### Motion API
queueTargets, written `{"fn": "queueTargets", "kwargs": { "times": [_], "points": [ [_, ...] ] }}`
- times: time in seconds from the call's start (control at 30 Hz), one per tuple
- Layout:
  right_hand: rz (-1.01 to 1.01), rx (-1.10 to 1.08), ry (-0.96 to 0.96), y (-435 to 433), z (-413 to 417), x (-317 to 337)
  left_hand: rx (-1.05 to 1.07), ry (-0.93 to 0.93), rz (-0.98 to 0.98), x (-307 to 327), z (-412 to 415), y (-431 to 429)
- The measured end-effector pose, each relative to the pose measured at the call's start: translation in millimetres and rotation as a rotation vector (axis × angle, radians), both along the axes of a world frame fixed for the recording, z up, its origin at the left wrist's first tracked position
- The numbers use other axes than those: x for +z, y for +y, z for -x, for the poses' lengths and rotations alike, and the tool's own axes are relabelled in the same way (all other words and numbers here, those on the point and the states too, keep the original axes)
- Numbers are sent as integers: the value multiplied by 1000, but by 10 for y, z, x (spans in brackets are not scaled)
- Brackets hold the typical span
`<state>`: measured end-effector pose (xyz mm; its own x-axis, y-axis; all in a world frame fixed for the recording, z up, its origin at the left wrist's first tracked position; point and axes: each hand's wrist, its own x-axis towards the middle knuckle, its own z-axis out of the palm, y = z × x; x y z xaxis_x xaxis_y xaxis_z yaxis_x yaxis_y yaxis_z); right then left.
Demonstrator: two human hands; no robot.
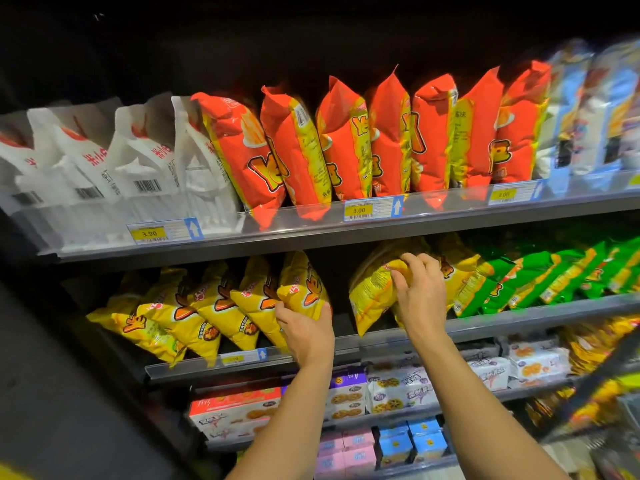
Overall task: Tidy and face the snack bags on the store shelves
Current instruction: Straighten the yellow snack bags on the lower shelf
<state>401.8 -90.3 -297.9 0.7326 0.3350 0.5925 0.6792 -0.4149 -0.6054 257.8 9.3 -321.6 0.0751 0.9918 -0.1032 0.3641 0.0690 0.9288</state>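
Works at the middle shelf [519,320]. Grips the lower end of a yellow snack bag [301,289] with the left hand [304,332], between thumb and curled fingers; bag at the right end of a leaning row of yellow bags [194,306]. Holds a second yellow bag [370,292] with the right hand [420,292], fingers bent over its upper edge, thumb against its side; bag tilted, just right of a dark gap in the row. Further right on the same shelf, green bags [554,275] packed slantwise. On the upper shelf [311,232], white bags [104,157] at left, orange-red bags [346,143] in the middle, upright and close together, pale blue-and-white bags [588,109] at right, blurred. Below the hands, biscuit packs [394,386] and a red-and-white box [235,407]; lower still, small blue boxes [412,441] beside pink boxes [343,452].
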Motion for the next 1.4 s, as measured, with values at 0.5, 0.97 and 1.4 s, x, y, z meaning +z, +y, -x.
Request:
{"fn": "queueTargets", "kwargs": {
  "times": [0.5,0.97,1.4],
  "points": [
    [67,133,291,-1072,831,460,-759,485,-473,318,310,-1105],
    [-298,450,1125,-1708,1079,163,-813,-67,172,592,742,-1408],
    [-511,419,1310,-1653,1283,180,-927,-349,377,958,1016,-1316]
  ]
}}
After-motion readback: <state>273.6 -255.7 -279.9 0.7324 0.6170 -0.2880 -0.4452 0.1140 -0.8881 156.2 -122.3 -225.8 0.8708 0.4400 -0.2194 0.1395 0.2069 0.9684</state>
